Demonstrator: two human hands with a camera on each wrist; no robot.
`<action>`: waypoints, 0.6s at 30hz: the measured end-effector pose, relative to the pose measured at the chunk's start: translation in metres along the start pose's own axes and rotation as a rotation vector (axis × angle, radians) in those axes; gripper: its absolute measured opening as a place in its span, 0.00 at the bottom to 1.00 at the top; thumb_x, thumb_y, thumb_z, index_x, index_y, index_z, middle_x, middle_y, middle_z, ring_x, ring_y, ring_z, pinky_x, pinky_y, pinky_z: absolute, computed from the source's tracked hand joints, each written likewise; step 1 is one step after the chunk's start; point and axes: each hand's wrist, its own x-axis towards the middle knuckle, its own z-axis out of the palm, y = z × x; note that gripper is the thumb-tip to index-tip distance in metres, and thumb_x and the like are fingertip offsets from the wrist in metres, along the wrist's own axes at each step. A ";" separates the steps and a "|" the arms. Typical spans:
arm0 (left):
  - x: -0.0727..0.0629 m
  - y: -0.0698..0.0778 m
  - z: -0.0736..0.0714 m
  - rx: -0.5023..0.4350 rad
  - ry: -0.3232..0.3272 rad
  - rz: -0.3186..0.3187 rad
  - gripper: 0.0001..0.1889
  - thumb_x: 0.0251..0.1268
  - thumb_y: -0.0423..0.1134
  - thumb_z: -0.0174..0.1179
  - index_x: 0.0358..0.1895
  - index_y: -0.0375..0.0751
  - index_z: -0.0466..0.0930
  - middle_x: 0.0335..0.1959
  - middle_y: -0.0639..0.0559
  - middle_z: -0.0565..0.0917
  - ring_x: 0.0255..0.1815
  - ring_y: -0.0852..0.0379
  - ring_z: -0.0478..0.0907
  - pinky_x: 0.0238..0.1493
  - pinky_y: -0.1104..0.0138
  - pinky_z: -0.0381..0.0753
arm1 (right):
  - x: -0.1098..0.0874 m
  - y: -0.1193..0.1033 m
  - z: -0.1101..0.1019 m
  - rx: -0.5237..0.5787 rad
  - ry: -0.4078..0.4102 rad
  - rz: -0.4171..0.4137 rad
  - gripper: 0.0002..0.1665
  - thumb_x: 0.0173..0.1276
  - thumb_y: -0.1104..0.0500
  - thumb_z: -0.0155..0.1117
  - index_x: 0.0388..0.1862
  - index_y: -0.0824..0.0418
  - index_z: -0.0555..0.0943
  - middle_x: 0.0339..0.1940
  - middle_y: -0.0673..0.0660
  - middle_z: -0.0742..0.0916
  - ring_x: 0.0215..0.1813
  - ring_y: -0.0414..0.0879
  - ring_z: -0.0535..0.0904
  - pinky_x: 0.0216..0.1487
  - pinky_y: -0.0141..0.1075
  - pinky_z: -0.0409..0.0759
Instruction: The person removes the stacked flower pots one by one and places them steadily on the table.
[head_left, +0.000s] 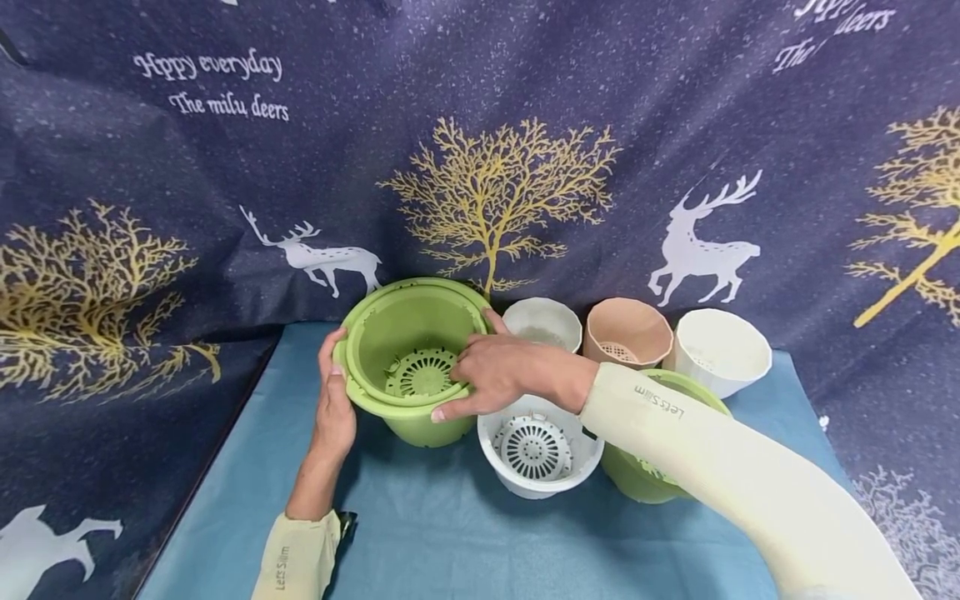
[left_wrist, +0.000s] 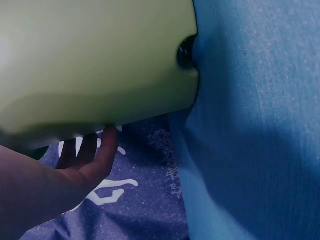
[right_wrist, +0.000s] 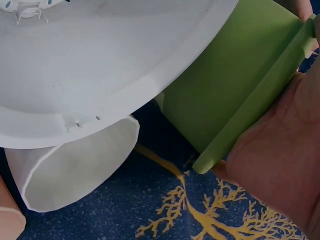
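Note:
A large green plastic flowerpot [head_left: 427, 427] stands at the back left of the blue cloth, its mouth tipped toward me. A slotted green disc [head_left: 422, 372] shows at its bottom. My left hand [head_left: 335, 408] holds the left side of the rim; in the left wrist view, fingers [left_wrist: 102, 159] touch the pot's outer wall. My right hand [head_left: 491, 373] grips the right side of the rim, with some fingers inside and the thumb [head_left: 452, 408] over the near edge. In the right wrist view, the palm [right_wrist: 280, 155] lies along the green rim, and the inner fingertips are hidden.
Right of the green pot stands a white pot [head_left: 498, 454] with a slotted bottom. Another green pot [head_left: 633, 477] is partly hidden under my right forearm. Behind them stand a greyish-white pot [head_left: 543, 312], a pinkish-brown pot [head_left: 630, 321] and a white faceted pot [head_left: 723, 350], near a dark blue printed curtain [head_left: 420, 67].

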 end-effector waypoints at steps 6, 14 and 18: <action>-0.001 -0.001 0.000 -0.004 0.005 -0.003 0.28 0.89 0.43 0.26 0.84 0.42 0.52 0.84 0.46 0.54 0.81 0.54 0.55 0.76 0.69 0.53 | 0.002 -0.002 -0.001 -0.002 -0.045 0.001 0.51 0.69 0.14 0.39 0.73 0.41 0.81 0.69 0.44 0.85 0.78 0.50 0.69 0.80 0.68 0.30; -0.001 0.000 0.001 -0.010 0.011 0.005 0.27 0.89 0.42 0.27 0.83 0.39 0.53 0.83 0.44 0.56 0.79 0.55 0.57 0.75 0.71 0.55 | 0.006 -0.002 0.000 -0.026 -0.060 0.011 0.52 0.68 0.13 0.37 0.73 0.41 0.81 0.67 0.44 0.86 0.77 0.49 0.69 0.80 0.67 0.30; -0.001 0.000 0.001 -0.024 0.014 0.004 0.27 0.88 0.41 0.28 0.82 0.37 0.54 0.81 0.42 0.58 0.76 0.56 0.60 0.74 0.72 0.57 | 0.005 -0.002 0.000 -0.030 -0.057 0.012 0.52 0.68 0.12 0.37 0.73 0.41 0.81 0.67 0.44 0.86 0.77 0.49 0.69 0.80 0.67 0.30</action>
